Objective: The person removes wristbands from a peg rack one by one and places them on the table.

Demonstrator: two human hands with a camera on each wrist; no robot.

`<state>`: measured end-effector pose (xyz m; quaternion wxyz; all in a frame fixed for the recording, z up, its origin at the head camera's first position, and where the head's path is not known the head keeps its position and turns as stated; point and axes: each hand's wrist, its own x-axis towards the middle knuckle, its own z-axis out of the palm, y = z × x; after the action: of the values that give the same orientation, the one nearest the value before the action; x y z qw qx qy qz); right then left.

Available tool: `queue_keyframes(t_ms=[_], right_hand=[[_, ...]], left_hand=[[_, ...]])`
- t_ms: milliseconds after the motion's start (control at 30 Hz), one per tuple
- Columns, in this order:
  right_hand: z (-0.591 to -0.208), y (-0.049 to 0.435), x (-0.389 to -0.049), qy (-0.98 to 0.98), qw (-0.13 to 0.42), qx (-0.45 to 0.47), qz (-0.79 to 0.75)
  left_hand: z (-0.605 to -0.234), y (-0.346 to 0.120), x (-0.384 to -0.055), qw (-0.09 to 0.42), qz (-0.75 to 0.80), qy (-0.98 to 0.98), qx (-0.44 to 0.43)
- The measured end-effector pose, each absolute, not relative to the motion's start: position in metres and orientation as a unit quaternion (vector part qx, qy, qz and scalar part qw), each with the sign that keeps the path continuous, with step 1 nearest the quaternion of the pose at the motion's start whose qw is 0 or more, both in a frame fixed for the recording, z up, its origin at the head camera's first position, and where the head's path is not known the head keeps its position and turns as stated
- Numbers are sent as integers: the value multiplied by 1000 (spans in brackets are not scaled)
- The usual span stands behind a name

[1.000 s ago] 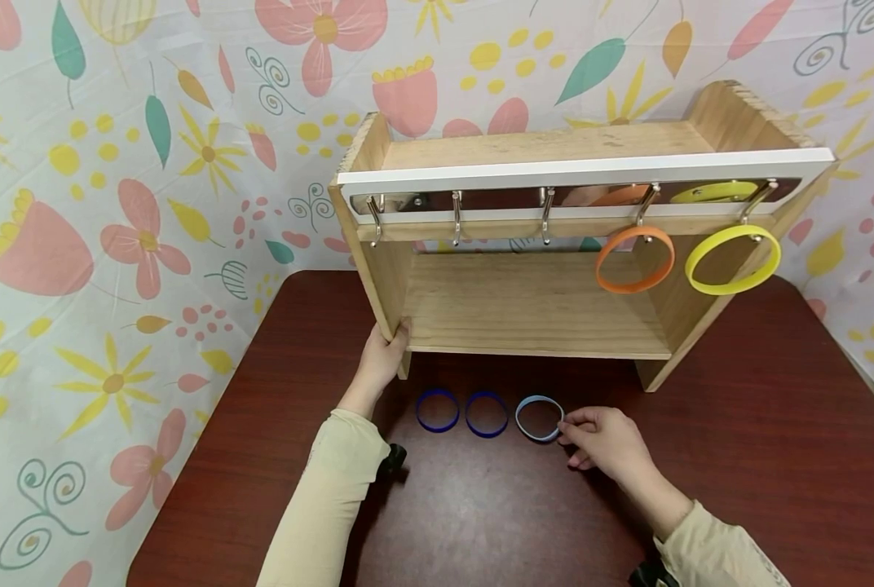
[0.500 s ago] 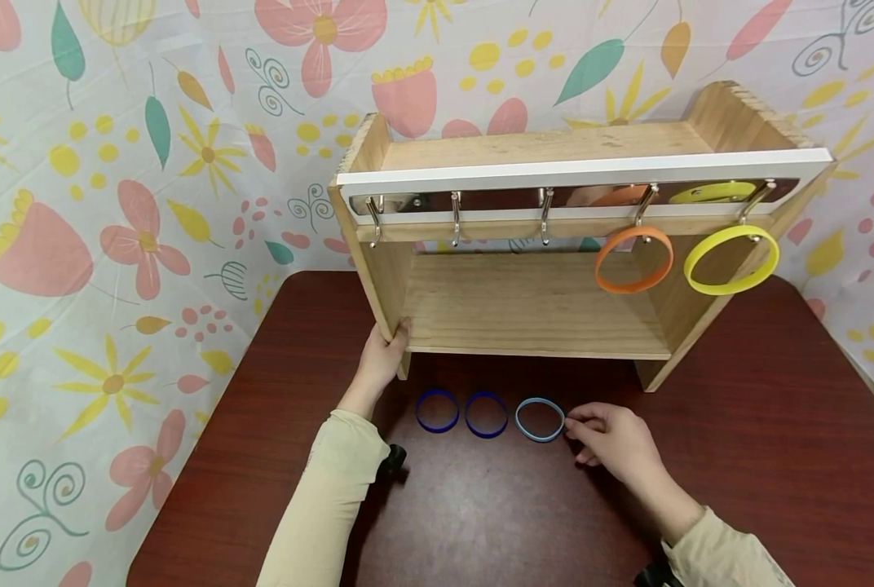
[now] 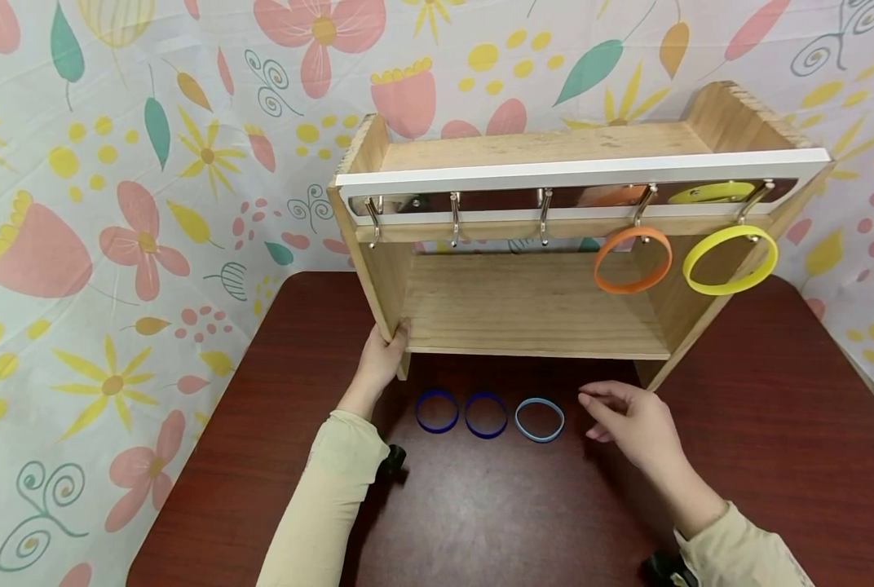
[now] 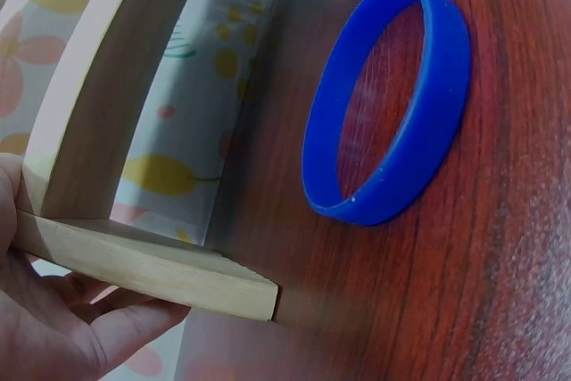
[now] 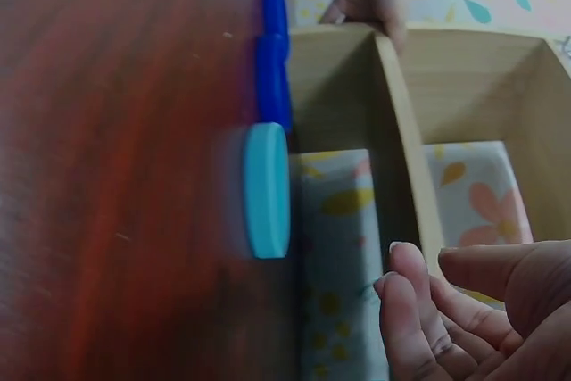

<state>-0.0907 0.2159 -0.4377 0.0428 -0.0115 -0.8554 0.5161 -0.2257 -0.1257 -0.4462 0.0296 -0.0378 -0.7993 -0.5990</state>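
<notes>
Right hand [image 3: 637, 428] has moved away from light-blue band [image 3: 518, 421], fingers [image 5: 403, 314] loosely parted, while left hand [image 3: 381, 356] grips wooden shelf [image 3: 532, 302] at lower left corner.

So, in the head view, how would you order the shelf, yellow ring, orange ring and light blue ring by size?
Largest to smallest, as they look:
1. Shelf
2. Yellow ring
3. Orange ring
4. Light blue ring
The hanging rings may be nearer, so true ring sizes are unsure.
</notes>
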Motion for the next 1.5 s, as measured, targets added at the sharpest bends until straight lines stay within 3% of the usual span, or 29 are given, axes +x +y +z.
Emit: queue_keyframes(t_ms=[767, 1500], right_hand=[[-395, 225, -99, -799, 146, 18, 583], [-361, 225, -101, -742, 169, 27, 649]], left_hand=[[-447, -126, -226, 31, -598, -800, -39], [-446, -126, -224, 37, -586, -808, -42]])
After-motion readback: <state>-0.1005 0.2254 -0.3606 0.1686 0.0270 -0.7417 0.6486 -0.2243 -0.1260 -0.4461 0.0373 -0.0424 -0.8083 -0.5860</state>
